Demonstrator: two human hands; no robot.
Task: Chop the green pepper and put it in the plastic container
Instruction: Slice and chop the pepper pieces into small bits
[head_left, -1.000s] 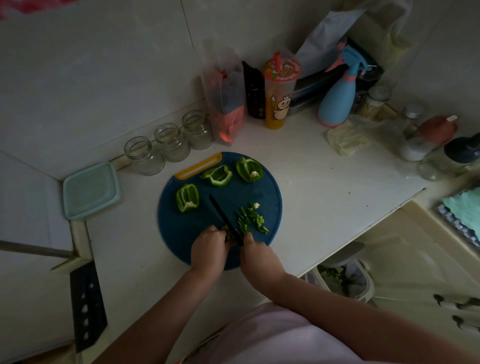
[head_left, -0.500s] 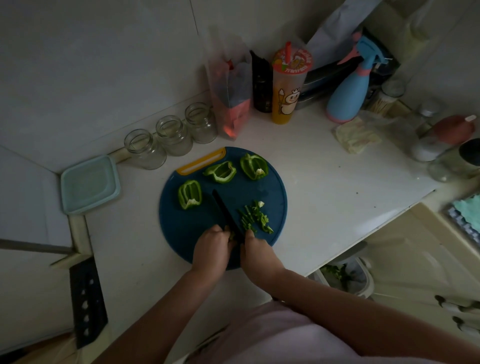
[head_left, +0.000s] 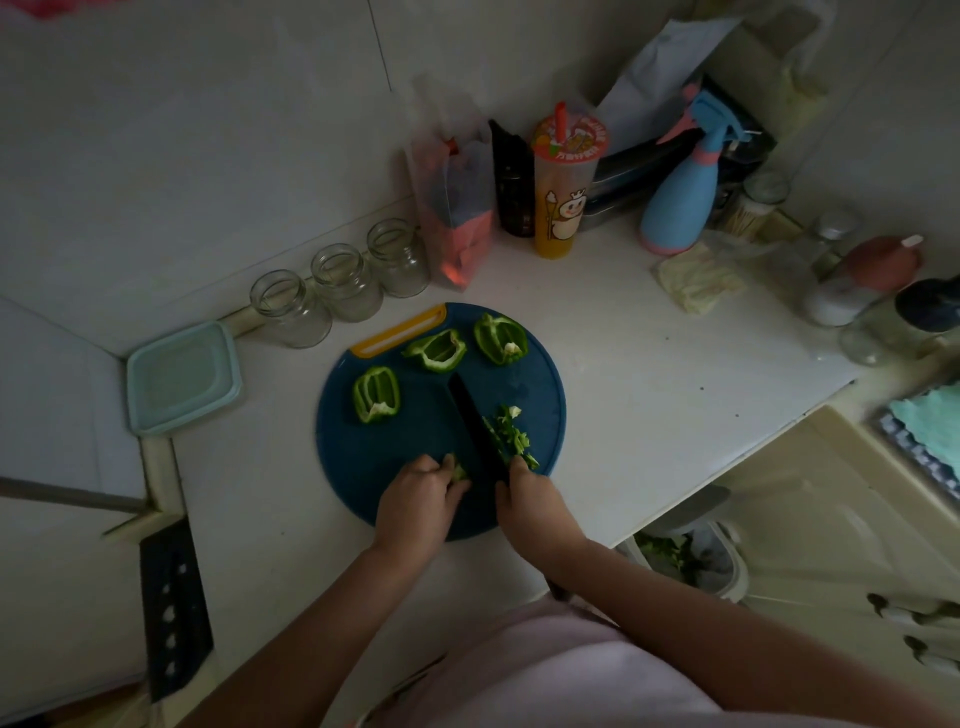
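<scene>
My left hand (head_left: 415, 499) curls its fingers over a small green pepper piece (head_left: 458, 470) at the near side of the round blue cutting board (head_left: 363, 467). The piece lies just beside the black knife (head_left: 470, 421), which my right hand (head_left: 530, 504) grips by the handle. Chopped pepper bits (head_left: 511, 436) lie right of the blade. Three larger pepper chunks (head_left: 376, 394) sit farther back, pale insides up. The pale teal plastic container (head_left: 182, 376) stands on the desk (head_left: 649, 389), well left.

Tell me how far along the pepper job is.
Done: a small chopped pile lies on the cutting board. In hand: the left hand holds a pepper piece while the right hand grips the knife beside it. Left: three large pepper pieces uncut, and everything must go into the plastic container.
</scene>
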